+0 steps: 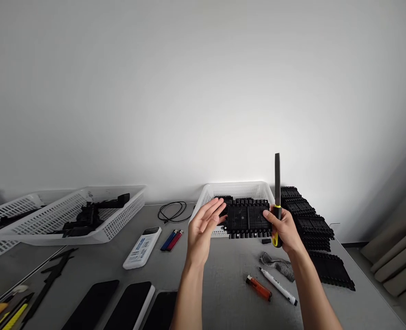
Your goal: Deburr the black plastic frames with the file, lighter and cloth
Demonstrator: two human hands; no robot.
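My right hand (286, 229) is closed round a flat file (277, 178) with a black and yellow handle, its blade pointing up. The same hand pinches the right end of a black plastic panel (247, 217) with toothed edges, thumb on its face. My left hand (205, 222) is open at the panel's left end, fingers stretched out; whether they touch it I cannot tell. Behind the panel stands a white plastic basket (237, 187) with similar black parts in it, partly hidden by the panel and my left hand.
Stacked black panels (313, 224) line the right side. Nearer lie a grey cloth (275, 263), a marker (278, 286) and an orange lighter (259, 288). Leftward are a white power bank (143, 247), two lighters (171, 240), a cable (172, 211), phones (130, 305), calipers (53, 282) and another basket (112, 229).
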